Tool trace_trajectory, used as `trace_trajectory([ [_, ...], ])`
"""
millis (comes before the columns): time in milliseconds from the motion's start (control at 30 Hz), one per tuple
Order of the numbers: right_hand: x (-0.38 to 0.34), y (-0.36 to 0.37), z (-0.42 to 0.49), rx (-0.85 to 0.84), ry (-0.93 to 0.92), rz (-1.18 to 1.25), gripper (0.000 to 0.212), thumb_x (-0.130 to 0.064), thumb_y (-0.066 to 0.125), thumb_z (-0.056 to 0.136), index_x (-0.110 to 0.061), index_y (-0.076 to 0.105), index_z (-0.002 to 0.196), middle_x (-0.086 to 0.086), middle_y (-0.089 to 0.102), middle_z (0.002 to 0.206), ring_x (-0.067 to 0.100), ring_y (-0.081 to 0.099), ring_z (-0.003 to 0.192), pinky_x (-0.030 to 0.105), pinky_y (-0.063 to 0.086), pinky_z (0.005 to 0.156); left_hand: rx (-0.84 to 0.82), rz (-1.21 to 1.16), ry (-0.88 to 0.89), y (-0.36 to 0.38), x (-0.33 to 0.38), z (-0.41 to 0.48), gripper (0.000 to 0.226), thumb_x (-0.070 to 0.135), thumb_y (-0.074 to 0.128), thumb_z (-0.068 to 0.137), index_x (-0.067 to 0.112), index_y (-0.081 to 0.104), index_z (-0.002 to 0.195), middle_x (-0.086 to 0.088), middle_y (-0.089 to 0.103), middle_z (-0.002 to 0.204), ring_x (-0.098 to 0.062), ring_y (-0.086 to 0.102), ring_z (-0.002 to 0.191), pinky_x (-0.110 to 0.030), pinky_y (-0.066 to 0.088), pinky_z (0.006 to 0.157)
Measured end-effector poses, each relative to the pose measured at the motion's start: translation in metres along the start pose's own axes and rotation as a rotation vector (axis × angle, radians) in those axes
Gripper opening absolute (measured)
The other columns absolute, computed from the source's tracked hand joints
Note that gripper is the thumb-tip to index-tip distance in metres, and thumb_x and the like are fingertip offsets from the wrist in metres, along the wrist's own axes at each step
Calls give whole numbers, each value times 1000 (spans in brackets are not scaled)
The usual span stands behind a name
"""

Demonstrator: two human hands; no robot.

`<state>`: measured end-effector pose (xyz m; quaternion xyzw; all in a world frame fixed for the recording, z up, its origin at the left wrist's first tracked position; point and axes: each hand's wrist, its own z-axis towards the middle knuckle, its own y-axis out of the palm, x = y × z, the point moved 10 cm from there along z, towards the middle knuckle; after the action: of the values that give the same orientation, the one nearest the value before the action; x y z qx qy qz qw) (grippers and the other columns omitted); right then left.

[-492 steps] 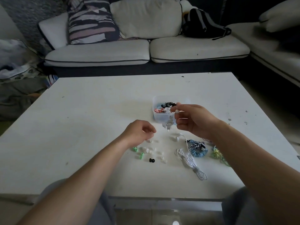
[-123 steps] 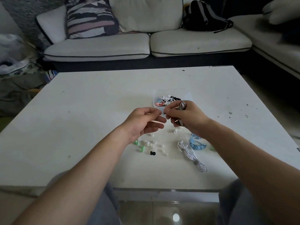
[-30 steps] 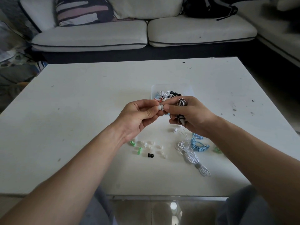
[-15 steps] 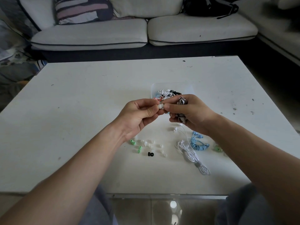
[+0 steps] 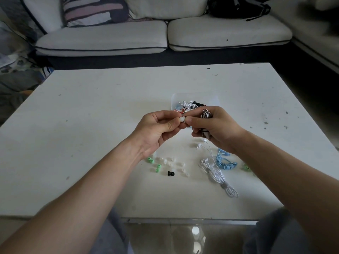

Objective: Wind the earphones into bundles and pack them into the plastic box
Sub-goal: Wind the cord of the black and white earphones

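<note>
The right hand (image 5: 216, 125) is gripping a black-and-white striped earphone bundle (image 5: 205, 114) above the white surface (image 5: 91, 125), just before the clear plastic box (image 5: 174, 99). The left hand (image 5: 157, 129) fingers are pinching a small white ear tip (image 5: 182, 119). The cord is likely behaving light, limp and springy; gripping across the coils is advised.

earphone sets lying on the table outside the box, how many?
3: white earphones nearest, blue earphones beside them, green earphones mostly hidden by the right forearm. More may be hidden there.
</note>
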<state>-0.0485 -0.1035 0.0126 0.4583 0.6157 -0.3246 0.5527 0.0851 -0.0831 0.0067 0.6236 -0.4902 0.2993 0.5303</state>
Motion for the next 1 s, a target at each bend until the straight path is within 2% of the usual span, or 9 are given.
trace_trajectory([
  [133, 2, 3, 0, -28, 25, 47, 17, -5, 70, 86, -2, 71, 103, 5, 66, 78, 14, 53, 66, 26, 52, 65, -12, -22, 3, 2, 1, -1, 21, 5, 69, 70, 7, 68, 90, -5, 75, 81, -14, 74, 76, -17, 56, 64],
  [333, -1, -1, 0, 48, -44, -6, 11, -5, 73, 85, -4, 74, 96, -4, 71, 78, 16, 55, 65, 27, 53, 66, 26, 11, 28, -1, 3, 0, 14, -2, 66, 80, 7, 68, 90, -5, 75, 80, -14, 74, 75, -17, 56, 65],
  [467, -2, -4, 1, 59, -63, -58, 17, -5, 74, 85, 0, 73, 101, 8, 70, 85, 18, 55, 66, 27, 52, 66, 23, 36, 24, -2, 2, 0, 14, -4, 64, 85, 7, 68, 91, -5, 75, 81, -14, 74, 76, -17, 56, 66],
  [567, -2, -1, 1, -6, -34, -22, 26, -6, 74, 82, 3, 71, 106, 18, 66, 89, 17, 55, 68, 27, 52, 66, 0, 1, 2, 0, 1, -1, 13, -5, 62, 86, 6, 67, 92, -5, 75, 81, -14, 74, 77, -17, 57, 66],
  [667, -3, 1, 0, -65, -10, 0, 33, -14, 75, 75, 0, 72, 105, 20, 65, 92, 15, 55, 69, 27, 52, 67, -17, -19, -7, 4, 1, -2, 13, -4, 63, 83, 6, 67, 90, -5, 74, 79, -14, 73, 75, -17, 57, 65],
  [767, -5, 2, -1, -63, -22, 5, 30, -16, 76, 72, -6, 74, 99, 24, 64, 93, 16, 55, 70, 27, 53, 67, -21, -29, 1, 5, 1, -2, 16, 1, 67, 74, 6, 67, 89, -6, 75, 79, -14, 73, 74, -17, 56, 64],
  [867, -7, -1, 0, -18, -64, -27, 18, -11, 78, 77, -8, 76, 95, 37, 63, 99, 27, 57, 77, 28, 53, 68, 2, -9, 19, 2, 1, -1, 14, -1, 66, 78, 6, 67, 90, -6, 75, 79, -14, 73, 73, -18, 56, 65],
  [933, -7, -4, 2, 16, -96, -60, 15, -7, 78, 82, -5, 76, 96, 35, 65, 103, 34, 59, 84, 28, 53, 68, 20, 6, 29, 1, 2, 0, 13, -4, 65, 82, 6, 67, 91, -6, 75, 79, -14, 73, 73, -18, 56, 66],
  [1000, -7, -5, 2, 41, -109, -83, 16, -6, 77, 83, -2, 75, 98, 27, 70, 100, 33, 60, 82, 28, 53, 67, 27, 18, 36, 0, 2, -1, 13, -4, 64, 83, 5, 67, 91, -6, 75, 78, -14, 73, 73, -18, 57, 67],
])
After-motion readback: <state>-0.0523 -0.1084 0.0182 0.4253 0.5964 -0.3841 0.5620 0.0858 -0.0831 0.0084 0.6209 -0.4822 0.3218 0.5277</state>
